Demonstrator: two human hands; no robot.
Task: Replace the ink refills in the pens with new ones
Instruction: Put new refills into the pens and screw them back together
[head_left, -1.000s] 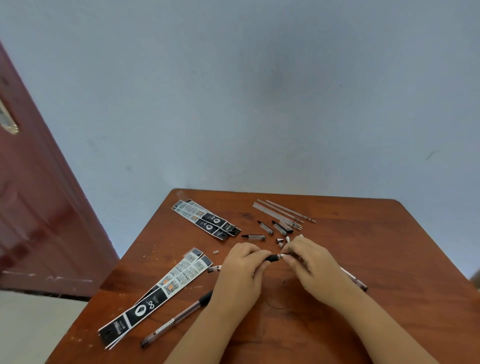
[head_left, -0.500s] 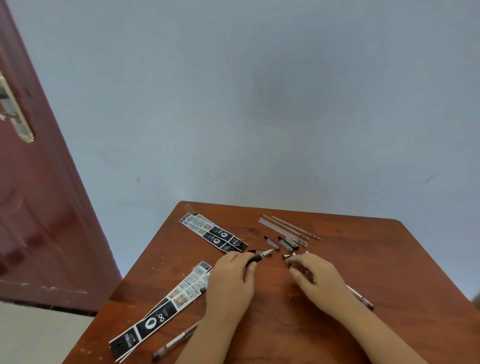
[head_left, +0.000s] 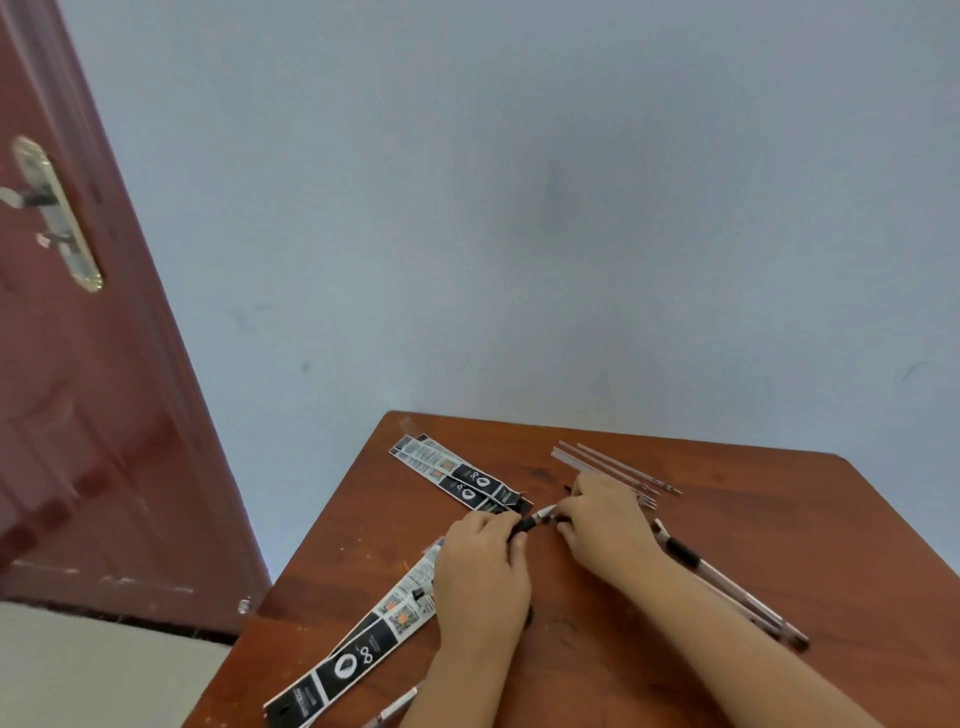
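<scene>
1. Head view: both hands meet over the middle of the brown wooden bench (head_left: 779, 519). The left hand (head_left: 480, 577) has its fingers curled round a pen (head_left: 527, 522) at its dark grip section. The right hand (head_left: 602, 525) pinches at the pale tip piece of that pen, right at its fingertips.
2. The step in hand looks like working the tip section on or off the pen so a refill can be swapped; which way it is going cannot be told from here.
3. The next move probably calls for a steady hold with the left hand while the right turns or pulls the small tip. The piece is small and could easily slip from the fingers.
4. Loose refills (head_left: 608, 465) lie at the far side of the bench, just beyond the right hand: thin, straight, pale rods with fine points.
5. Two more pens (head_left: 727, 582) lie beside the right forearm, clear-barrelled with a black rubbery grip.
6. Flat printed packets (head_left: 457, 478), black and white card, lie at the far left; another pair of packets (head_left: 374, 639) lies beside the left hand.
</scene>
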